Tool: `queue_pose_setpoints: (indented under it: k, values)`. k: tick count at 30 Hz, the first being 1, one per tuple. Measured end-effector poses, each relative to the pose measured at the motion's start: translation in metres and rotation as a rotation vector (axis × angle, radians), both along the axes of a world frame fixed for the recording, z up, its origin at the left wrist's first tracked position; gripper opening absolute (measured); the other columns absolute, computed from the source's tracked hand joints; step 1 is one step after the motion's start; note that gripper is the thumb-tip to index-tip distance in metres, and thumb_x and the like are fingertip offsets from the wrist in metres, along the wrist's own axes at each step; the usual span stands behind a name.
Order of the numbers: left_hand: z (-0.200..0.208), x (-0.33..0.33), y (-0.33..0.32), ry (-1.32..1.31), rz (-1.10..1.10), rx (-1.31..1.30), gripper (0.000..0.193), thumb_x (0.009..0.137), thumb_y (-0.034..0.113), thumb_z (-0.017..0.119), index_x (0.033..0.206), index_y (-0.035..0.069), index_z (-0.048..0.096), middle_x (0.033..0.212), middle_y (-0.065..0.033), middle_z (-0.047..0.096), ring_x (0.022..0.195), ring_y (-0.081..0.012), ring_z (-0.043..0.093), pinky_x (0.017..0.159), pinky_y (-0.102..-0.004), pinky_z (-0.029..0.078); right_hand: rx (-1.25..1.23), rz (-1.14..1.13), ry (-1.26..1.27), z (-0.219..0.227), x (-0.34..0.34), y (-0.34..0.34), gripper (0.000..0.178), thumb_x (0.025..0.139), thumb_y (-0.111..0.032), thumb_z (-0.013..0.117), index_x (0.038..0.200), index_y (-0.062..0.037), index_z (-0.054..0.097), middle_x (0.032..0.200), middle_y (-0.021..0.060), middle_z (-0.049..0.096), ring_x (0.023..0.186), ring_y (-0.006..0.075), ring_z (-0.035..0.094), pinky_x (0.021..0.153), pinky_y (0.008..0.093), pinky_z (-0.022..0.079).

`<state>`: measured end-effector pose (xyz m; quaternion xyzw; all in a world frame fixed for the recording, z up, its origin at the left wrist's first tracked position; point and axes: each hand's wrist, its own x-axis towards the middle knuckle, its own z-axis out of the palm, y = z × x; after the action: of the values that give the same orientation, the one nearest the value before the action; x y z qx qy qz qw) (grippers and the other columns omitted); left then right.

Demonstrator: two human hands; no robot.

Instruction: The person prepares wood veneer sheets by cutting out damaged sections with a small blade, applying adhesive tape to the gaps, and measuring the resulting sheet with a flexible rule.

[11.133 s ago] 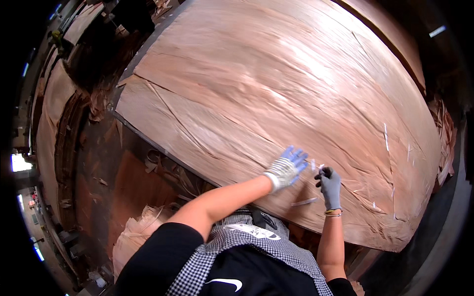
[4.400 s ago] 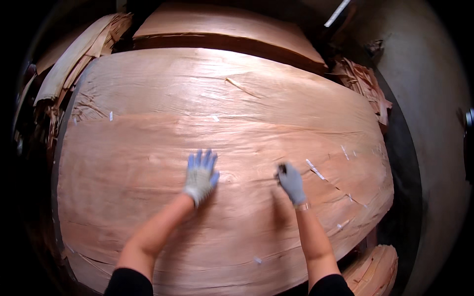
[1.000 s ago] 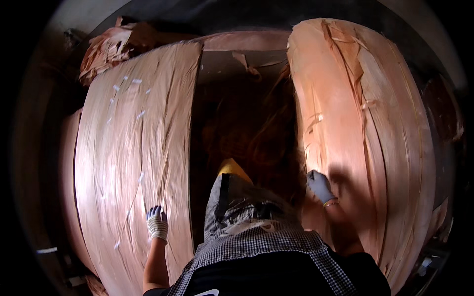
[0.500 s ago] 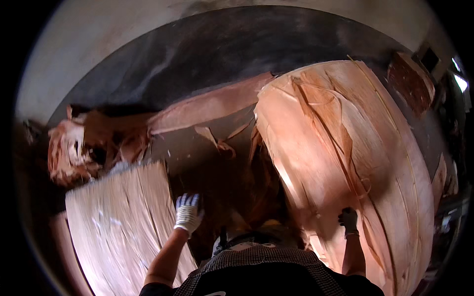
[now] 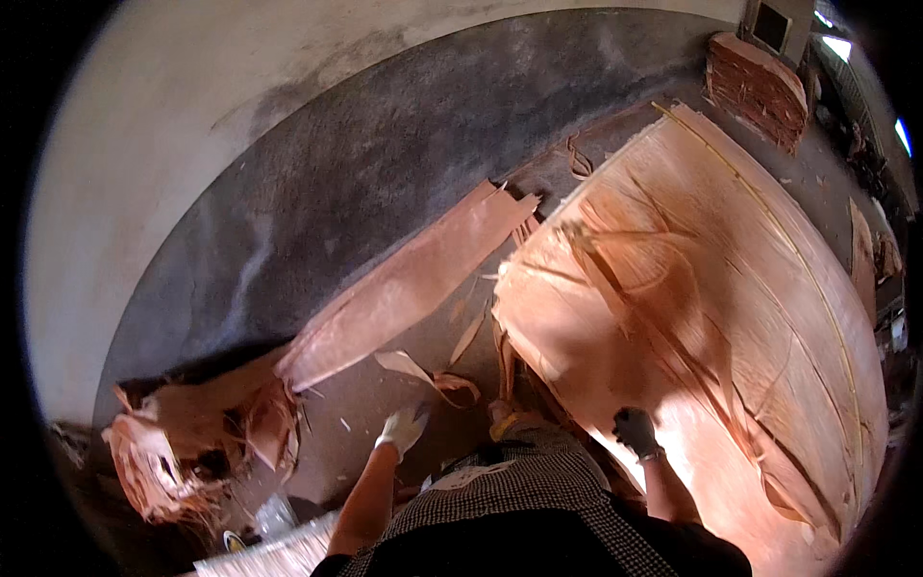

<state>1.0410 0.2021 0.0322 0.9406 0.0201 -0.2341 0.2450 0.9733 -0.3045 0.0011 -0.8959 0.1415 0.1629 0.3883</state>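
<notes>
My left hand (image 5: 405,429), in a white glove, hangs over the floor left of my body. Its fingers point forward, apart from anything, slightly blurred. My right hand (image 5: 636,433), in a dark glove, has its fingers curled; what they hold, if anything, is hidden. Beneath or against it spreads a big stack of thin, pinkish-tan wood veneer sheets (image 5: 615,356), with torn, curled strips (image 5: 711,370) on top. Whether this hand touches the stack I cannot tell. At the lower left, the edge of a paler veneer stack (image 5: 274,556) shows beside my left forearm.
A long veneer strip (image 5: 404,293) lies along the dark lower wall (image 5: 288,212). A crumpled veneer roll (image 5: 154,457) sits at the far left. Curled scraps (image 5: 423,373) litter the floor ahead of me. A reddish bundle (image 5: 760,91) stands at the far right. A thin yellowish rod (image 5: 769,207) crosses the stack.
My view has turned and moved forward, so the pale stack has slid to the lower left edge. My left hand now lies away from that stack, over the floor. My right hand remains curled.
</notes>
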Motion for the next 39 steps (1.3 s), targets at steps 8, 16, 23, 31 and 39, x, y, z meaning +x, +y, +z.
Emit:
queue_pose_setpoints:
  k: [8,16,23,31,39]
  values:
    - [-0.074,0.047,0.161,0.528,0.505,-0.123,0.04,0.089,0.032,0.049,0.112,0.001,0.062,0.122,-0.0212,0.058,0.115,-0.0376,0.053,0.098,-0.0429,0.039,-0.069,-0.147,-0.221,0.037,0.307,0.046,0.024,0.091,-0.021,0.048,0.09,-0.0034,0.064,0.075,0.0153,0.065,0.068,0.0256,0.064,0.062,0.0395,0.05]
    - [-0.098,0.472,0.063,0.4,-0.121,-0.22,0.04,0.09,0.032,0.048,0.112,0.002,0.061,0.121,-0.0207,0.058,0.113,-0.0362,0.054,0.097,-0.0425,0.04,-0.566,-0.382,-0.613,-0.034,0.41,0.098,0.023,0.09,-0.016,0.044,0.103,-0.0048,0.06,0.079,0.0203,0.064,0.068,0.0348,0.064,0.061,0.0461,0.051]
    - [-0.019,0.756,-0.056,0.169,-0.535,-0.203,0.039,0.091,0.031,0.047,0.112,0.003,0.061,0.121,-0.0203,0.058,0.112,-0.035,0.055,0.096,-0.0421,0.041,-0.61,-0.705,-0.009,-0.013,0.407,0.159,0.025,0.086,-0.01,0.045,0.109,-0.0055,0.052,0.077,0.0212,0.064,0.069,0.0368,0.066,0.054,0.0506,0.05]
    - [-0.047,0.881,-0.151,0.282,-0.735,-0.087,0.038,0.091,0.031,0.046,0.113,0.004,0.061,0.12,-0.0199,0.059,0.11,-0.0336,0.055,0.094,-0.0416,0.043,-0.652,-1.037,0.118,-0.017,0.453,0.179,0.036,0.089,-0.013,0.045,0.124,-0.0065,0.047,0.092,0.0211,0.062,0.07,0.0364,0.065,0.055,0.0471,0.052]
    - [-0.117,0.946,-0.212,0.563,-0.924,0.041,0.037,0.092,0.031,0.045,0.113,0.005,0.061,0.119,-0.0194,0.059,0.109,-0.0322,0.056,0.093,-0.0411,0.044,-0.488,-1.139,0.35,0.017,0.493,0.157,0.027,0.089,-0.019,0.046,0.113,-0.0091,0.053,0.083,0.0188,0.066,0.072,0.0363,0.066,0.058,0.0501,0.051]
